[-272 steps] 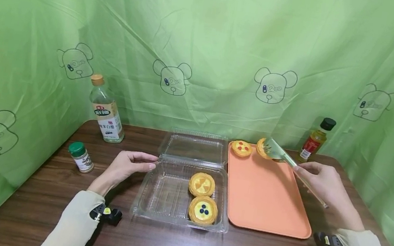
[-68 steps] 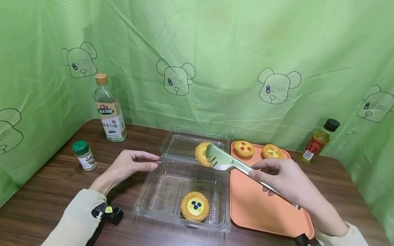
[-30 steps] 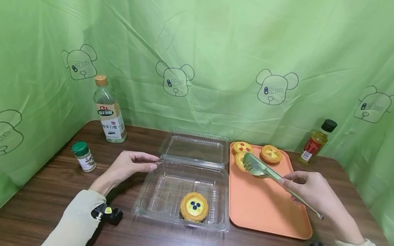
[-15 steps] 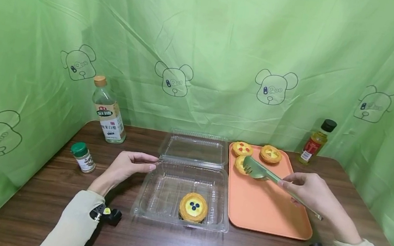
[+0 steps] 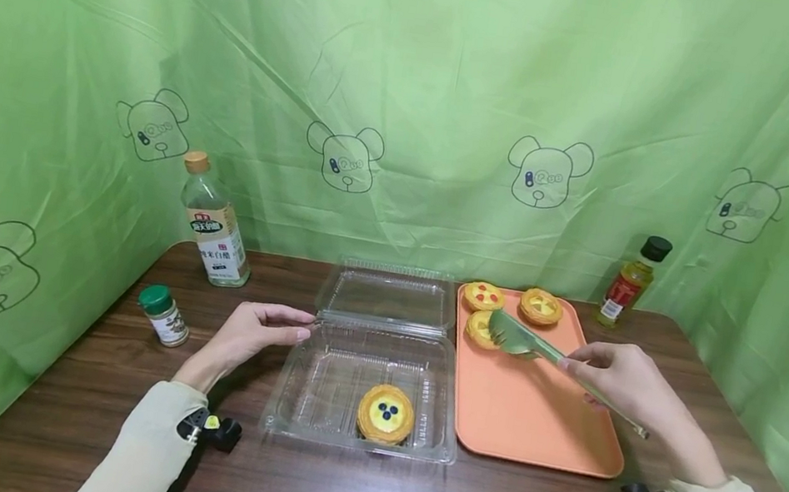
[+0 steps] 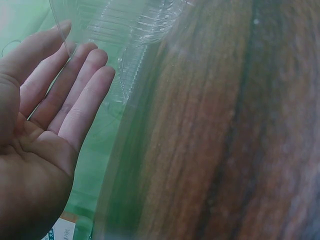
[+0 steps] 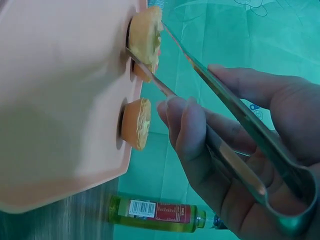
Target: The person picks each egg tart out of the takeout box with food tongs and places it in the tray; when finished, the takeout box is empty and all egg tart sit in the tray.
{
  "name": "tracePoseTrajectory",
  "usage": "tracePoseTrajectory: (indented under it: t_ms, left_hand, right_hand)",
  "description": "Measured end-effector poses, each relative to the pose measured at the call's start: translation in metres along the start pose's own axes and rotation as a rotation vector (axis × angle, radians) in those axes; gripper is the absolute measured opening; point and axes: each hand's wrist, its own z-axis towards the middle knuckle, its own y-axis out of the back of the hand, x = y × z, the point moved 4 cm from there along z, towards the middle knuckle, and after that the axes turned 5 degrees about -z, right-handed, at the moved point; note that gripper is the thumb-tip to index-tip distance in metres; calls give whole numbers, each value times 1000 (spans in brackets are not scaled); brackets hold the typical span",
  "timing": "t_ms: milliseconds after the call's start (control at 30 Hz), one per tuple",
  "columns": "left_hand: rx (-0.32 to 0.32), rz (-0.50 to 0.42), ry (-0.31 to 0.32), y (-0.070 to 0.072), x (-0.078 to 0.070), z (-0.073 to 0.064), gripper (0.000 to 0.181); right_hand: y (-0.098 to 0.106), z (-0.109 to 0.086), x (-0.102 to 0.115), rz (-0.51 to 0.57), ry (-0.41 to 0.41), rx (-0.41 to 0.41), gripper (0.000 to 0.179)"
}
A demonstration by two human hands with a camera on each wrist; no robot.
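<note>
My right hand holds metal food tongs over the orange tray. At their tips sits an egg tart, partly covered in the head view. The right wrist view shows the tong arms spread on either side of that tart, which rests on the tray. Near the far left corner of the clear plastic box, my left hand touches the edge with thumb and forefinger extended. Inside the box, toward the front right, lies a tart with blueberries.
Two more tarts stand at the tray's back: one with red dots, one with yellow pieces. The box's lid lies open behind. A vinegar bottle, a green-capped shaker and an oil bottle stand around.
Earlier the box held two tarts; the tongs carried the rear one rightward onto the tray, in front of the red-dotted tart. In the last second little moves. The left hand stays put.
</note>
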Motion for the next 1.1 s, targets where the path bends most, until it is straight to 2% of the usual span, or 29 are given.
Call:
tracePoseTrajectory:
  t_ms: [300,533,767,967,1100]
  left_hand:
    - [1,-2,3,1,2,-1,39]
    - [0,1,3,0,1,1,38]
    - [0,14,1,1,2,0,38]
    - [-1,13,2,1,3,2,38]
    - [-4,17,9,1,3,1,39]
  right_hand:
    - [11,-2,-4,-36,-30,-27,50]
    - [20,-6,3,-64,-2,-85,52]
    - [21,-13,21,-28,81,-89,45]
    - [13,-15,43,39,197,-54,33]
    - [6,-12,55,47,239,-12,28]
